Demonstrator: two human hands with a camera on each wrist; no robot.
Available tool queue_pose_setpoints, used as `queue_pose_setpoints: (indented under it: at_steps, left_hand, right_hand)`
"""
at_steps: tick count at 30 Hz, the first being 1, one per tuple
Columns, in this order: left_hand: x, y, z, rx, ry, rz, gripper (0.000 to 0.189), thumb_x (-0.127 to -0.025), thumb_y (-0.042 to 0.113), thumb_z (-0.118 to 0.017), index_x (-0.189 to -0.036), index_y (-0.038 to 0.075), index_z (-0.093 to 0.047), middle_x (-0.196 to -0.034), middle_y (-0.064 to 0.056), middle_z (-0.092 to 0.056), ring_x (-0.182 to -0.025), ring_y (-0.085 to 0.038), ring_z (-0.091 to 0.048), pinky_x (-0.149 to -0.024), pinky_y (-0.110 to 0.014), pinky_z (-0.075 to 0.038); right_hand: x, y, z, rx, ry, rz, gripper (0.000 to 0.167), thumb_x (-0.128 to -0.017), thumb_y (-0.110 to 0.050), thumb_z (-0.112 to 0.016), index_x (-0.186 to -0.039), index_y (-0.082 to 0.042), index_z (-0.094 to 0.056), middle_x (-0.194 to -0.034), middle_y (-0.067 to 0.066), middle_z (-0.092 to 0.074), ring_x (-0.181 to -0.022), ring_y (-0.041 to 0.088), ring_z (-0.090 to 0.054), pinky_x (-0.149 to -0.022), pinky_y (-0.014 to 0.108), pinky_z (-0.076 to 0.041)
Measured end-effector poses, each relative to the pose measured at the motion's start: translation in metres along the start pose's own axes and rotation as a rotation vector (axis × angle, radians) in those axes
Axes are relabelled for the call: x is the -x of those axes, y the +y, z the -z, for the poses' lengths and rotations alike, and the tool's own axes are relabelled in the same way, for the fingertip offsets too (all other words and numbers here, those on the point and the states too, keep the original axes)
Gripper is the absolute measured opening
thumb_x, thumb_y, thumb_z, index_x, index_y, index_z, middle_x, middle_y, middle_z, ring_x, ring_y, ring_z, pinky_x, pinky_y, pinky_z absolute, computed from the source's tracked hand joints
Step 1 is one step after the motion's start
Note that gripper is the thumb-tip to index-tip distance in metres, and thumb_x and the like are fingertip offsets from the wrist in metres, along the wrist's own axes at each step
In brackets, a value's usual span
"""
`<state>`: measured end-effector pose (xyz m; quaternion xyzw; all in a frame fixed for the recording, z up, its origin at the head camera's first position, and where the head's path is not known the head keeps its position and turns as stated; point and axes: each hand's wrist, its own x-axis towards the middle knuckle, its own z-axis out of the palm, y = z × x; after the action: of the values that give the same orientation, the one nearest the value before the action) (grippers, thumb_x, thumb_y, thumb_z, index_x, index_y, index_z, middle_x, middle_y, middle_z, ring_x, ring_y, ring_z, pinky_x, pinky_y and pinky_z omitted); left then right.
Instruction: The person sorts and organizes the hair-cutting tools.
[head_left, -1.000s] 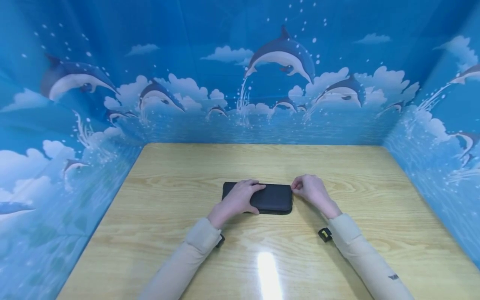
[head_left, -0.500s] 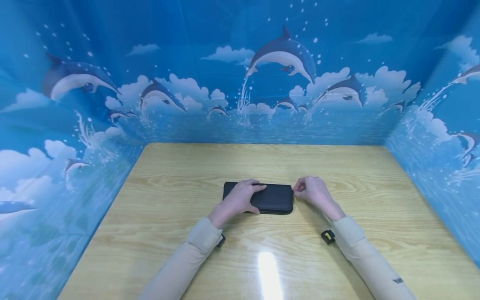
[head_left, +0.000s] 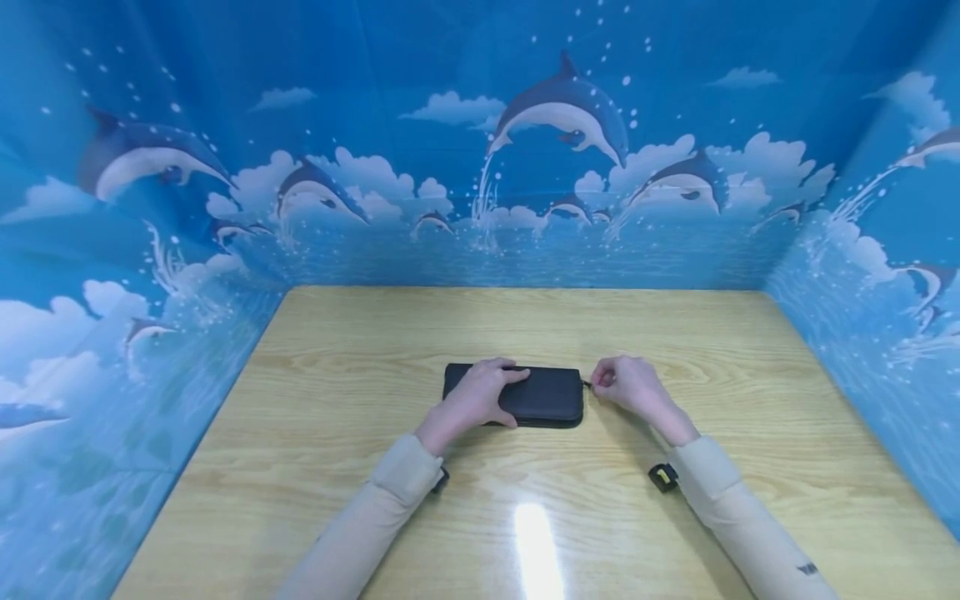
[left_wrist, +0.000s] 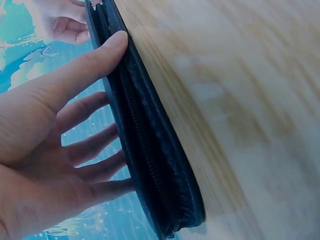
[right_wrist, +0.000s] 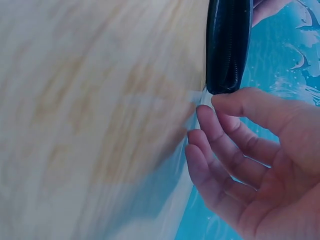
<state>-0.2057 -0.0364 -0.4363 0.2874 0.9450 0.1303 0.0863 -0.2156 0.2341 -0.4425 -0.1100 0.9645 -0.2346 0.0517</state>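
A black zip wallet (head_left: pixel 551 394) lies flat on the table in the head view, its long side running left to right. My left hand (head_left: pixel 476 397) grips its left half, fingers over the top and thumb on the near edge. In the left wrist view that thumb presses beside the zip (left_wrist: pixel 131 102), which runs along the wallet's side. At the wallet's right end my right hand (head_left: pixel 630 385) pinches a small dark zip pull (head_left: pixel 587 384) between thumb and forefinger. The right wrist view shows the right hand's other fingers loosely bent, with the pull itself hidden.
The wood-grain table (head_left: pixel 375 333) is bordered at the back and sides by a blue dolphin-print curtain (head_left: pixel 420 242). A black wrist device (head_left: pixel 663 477) hangs under the right cuff. Light glares off the table's near part.
My right hand has shifted slightly right, away from the wallet's end, and the zip pull now shows between them. The left hand and the wallet have stayed in place.
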Motion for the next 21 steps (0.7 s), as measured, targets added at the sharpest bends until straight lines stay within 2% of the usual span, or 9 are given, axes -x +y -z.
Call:
queue_pose_setpoints:
  at_steps: [4, 10, 21]
  left_hand:
    - [0.0003, -0.0003, 0.0004, 0.002, -0.004, 0.009, 0.087, -0.075, 0.035, -0.09, -0.15, 0.017, -0.05, -0.156, -0.01, -0.045, -0.146, -0.028, -0.038, -0.118, -0.047, -0.034]
    - [-0.0005, 0.0008, 0.0002, 0.001, -0.008, 0.01, 0.087, -0.075, 0.035, -0.091, -0.149, 0.017, -0.051, -0.156, -0.01, -0.046, -0.146, -0.028, -0.039, -0.119, -0.046, -0.034]
    - [-0.0017, 0.0021, 0.0026, -0.003, -0.014, 0.014, 0.088, -0.073, 0.036, -0.091, -0.148, 0.016, -0.051, -0.155, -0.01, -0.047, -0.145, -0.027, -0.04, -0.118, -0.045, -0.035]
  right_hand:
    - [-0.0032, -0.0024, -0.0019, -0.008, -0.015, -0.003, 0.007, -0.084, -0.008, -0.073, -0.091, -0.011, -0.072, -0.081, 0.001, -0.068, -0.076, 0.018, -0.06, -0.074, 0.039, -0.046]
    - [-0.0075, -0.0024, -0.0044, 0.019, 0.007, 0.034, 0.003, -0.087, -0.011, -0.075, -0.089, -0.011, -0.073, -0.079, -0.001, -0.069, -0.074, 0.017, -0.06, -0.072, 0.039, -0.048]
    - [-0.0048, -0.0038, -0.0037, 0.01, 0.024, 0.057, 0.006, -0.081, -0.006, -0.075, -0.083, -0.011, -0.074, -0.076, -0.001, -0.07, -0.071, 0.016, -0.061, -0.071, 0.038, -0.05]
